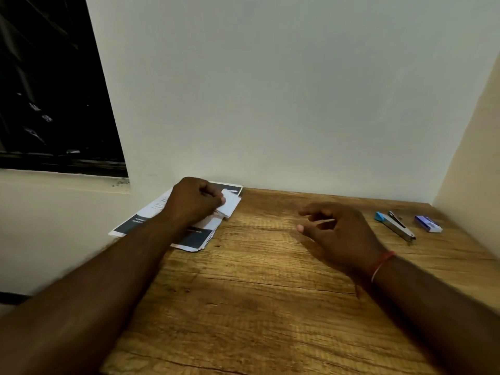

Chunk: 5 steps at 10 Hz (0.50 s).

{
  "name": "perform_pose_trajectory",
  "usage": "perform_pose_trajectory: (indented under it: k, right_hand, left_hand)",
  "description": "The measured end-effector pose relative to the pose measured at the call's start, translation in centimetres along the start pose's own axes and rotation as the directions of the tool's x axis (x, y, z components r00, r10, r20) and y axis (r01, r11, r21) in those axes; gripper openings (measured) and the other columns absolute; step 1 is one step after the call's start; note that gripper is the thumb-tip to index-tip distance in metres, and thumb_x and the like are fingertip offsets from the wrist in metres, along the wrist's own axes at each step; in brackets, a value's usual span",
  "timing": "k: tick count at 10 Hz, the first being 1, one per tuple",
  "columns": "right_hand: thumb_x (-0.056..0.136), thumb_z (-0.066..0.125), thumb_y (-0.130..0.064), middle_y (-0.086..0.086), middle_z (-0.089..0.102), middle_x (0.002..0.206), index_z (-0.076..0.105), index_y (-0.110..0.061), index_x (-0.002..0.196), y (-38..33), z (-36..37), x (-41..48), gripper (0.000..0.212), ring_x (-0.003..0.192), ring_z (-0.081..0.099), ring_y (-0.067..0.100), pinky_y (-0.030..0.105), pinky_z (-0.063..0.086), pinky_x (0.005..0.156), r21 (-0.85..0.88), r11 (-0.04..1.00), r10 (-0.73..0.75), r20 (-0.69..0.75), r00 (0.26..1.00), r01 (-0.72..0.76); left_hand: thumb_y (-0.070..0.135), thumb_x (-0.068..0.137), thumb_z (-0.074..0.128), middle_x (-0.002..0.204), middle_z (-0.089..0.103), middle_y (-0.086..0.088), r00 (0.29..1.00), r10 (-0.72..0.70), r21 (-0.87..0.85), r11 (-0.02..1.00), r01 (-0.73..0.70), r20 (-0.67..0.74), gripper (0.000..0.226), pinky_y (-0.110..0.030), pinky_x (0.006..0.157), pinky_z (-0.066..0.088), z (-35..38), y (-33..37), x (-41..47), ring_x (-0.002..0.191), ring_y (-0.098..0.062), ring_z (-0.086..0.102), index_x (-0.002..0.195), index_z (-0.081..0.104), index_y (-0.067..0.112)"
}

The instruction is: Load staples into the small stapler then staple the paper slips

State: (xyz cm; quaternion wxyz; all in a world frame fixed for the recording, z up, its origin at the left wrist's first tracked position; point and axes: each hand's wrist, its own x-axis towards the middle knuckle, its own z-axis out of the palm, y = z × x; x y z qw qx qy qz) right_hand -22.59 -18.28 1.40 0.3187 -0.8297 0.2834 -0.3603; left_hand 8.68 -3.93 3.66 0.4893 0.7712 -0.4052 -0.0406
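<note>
Left hand (193, 203) pinches paper slips (228, 204) to gather them; right hand (338, 231) fingers spread, empty (stapler (396, 226) beyond, untouched).

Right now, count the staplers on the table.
1. The small stapler lies at the table's far right, between the right hand and the staple box. None seem hidden.

Paper slips (189, 234) lie far left; stapler (395, 225) and staple box (428, 224) far right.
</note>
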Motion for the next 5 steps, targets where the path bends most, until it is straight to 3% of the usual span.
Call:
perform_pose_trajectory:
  k: [2, 3, 4, 5]
  right_hand:
    - [0.089, 0.091, -0.040, -0.018, 0.073, 0.122, 0.083, -0.042, 0.112, 0.34, -0.11, 0.06, 0.025, 0.111, 0.072, 0.008, 0.036, 0.066, 0.092, -0.022, 0.995, 0.097, 0.052, 0.994, -0.096]
    - [0.088, 0.092, -0.041, -0.017, 0.072, 0.123, 0.083, -0.042, 0.110, 0.17, -0.02, 0.13, 0.024, 0.108, 0.071, 0.006, 0.026, 0.060, 0.084, -0.040, 0.994, 0.106, 0.056, 0.993, -0.104]
    - [0.088, 0.092, -0.039, -0.016, 0.072, 0.123, 0.083, -0.041, 0.110, 0.13, -0.05, -0.07, 0.023, 0.107, 0.071, 0.005, 0.019, 0.054, 0.079, -0.013, 0.993, 0.119, 0.073, 0.990, -0.118]
    - [0.089, 0.091, -0.040, -0.014, 0.072, 0.125, 0.083, -0.041, 0.113, -0.29, -0.10, 0.00, 0.025, 0.109, 0.070, 0.005, 0.020, 0.054, 0.080, -0.004, 0.992, 0.130, 0.060, 0.990, -0.130]
  left_hand:
    - [0.023, 0.082, 0.098, 0.076, 0.082, 0.004, 0.999, -0.033, 0.190, 0.981, 0.025, 0.040, 0.017, -0.034, 0.076, 0.068, 0.51, -0.31, -0.22, 0.072, -0.014, 0.079, 0.076, 0.083, 0.019]
    - [0.038, 0.076, 0.099, 0.077, 0.080, 0.010, 0.999, -0.022, 0.318, 0.948, 0.011, 0.030, 0.024, -0.039, 0.080, 0.069, 0.94, -0.24, -0.31, 0.079, -0.011, 0.078, 0.074, 0.079, 0.024]
    - [0.046, 0.077, 0.097, 0.069, 0.078, 0.013, 1.000, -0.009, 0.409, 0.912, -0.004, 0.029, 0.029, -0.035, 0.080, 0.065, 1.14, -0.17, -0.62, 0.078, -0.004, 0.074, 0.075, 0.078, 0.025]
    - [0.047, 0.082, 0.094, 0.077, 0.079, 0.014, 0.999, 0.023, 0.428, 0.903, -0.033, 0.027, 0.027, -0.032, 0.074, 0.058, 1.11, 0.20, -1.08, 0.086, -0.008, 0.075, 0.077, 0.077, 0.025]
